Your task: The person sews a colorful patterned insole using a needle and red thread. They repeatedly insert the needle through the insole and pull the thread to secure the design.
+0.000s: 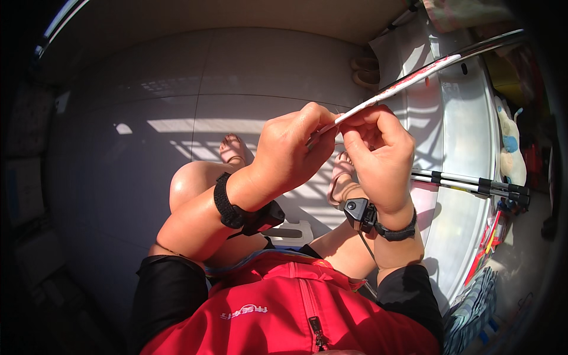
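A narrow white strip (399, 86) with red patches, seen nearly edge-on, slants from my hands up to the right. Along its far side runs a dark, glossy curved rod (488, 43). My left hand (288, 146) is closed around the strip's lower end, thumb and forefinger pinching it. Just to the right, my right hand (379, 146) has its thumb and bent fingers pinched at the strip's underside. A hair-thin line shows by the fingertips; whether it is thread or a needle I cannot tell. Both wrists carry black straps with small cameras.
At the right lies a long pale panel (466, 115), crossed by white-and-black folding poles (461, 179). A plush toy (510, 142) and checked cloth (475, 306) are beyond it. Brown slippers (366, 73) rest on the tiled floor (133, 97). A pale plastic object (293, 233) sits between my legs.
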### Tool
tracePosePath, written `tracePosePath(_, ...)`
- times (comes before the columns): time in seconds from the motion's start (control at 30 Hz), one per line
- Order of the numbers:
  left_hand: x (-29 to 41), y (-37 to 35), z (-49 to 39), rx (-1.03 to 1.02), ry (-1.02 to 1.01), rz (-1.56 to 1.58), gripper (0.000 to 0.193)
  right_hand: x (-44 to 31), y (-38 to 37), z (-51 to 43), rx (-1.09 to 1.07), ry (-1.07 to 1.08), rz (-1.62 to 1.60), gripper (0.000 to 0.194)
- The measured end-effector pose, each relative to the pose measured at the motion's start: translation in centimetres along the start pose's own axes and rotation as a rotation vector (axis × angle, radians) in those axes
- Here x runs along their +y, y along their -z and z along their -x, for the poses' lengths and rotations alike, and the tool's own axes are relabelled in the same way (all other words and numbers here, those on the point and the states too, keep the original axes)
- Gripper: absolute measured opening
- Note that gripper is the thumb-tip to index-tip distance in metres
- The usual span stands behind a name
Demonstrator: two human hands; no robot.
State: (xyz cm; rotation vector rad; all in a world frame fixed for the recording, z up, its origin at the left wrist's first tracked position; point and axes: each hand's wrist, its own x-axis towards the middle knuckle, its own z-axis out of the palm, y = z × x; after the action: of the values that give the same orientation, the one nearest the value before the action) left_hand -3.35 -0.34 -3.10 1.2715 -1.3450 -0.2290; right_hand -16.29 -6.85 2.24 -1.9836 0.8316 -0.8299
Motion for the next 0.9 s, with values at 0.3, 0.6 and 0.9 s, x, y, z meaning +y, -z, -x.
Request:
tracePosePath(0.3,0.3,1.2,-0.9,-0.043,0.593,0.936,0.015,2.0,0.9,-1.7,0.296,0.29,-0.329,0.023)
tracePosePath(0.6,1.0,1.5,-1.3,-0.096,0.679,1.128,0.03,3.8,-0.6,-1.1,-0.223,-0.574,-1.323,0.022)
tracePosePath(0.9,0.6,1.2,-1.1,-0.067,0.669,1.095,0.032,5.4,-0.1,-2.2,0.086,-0.608,-1.321,0.027)
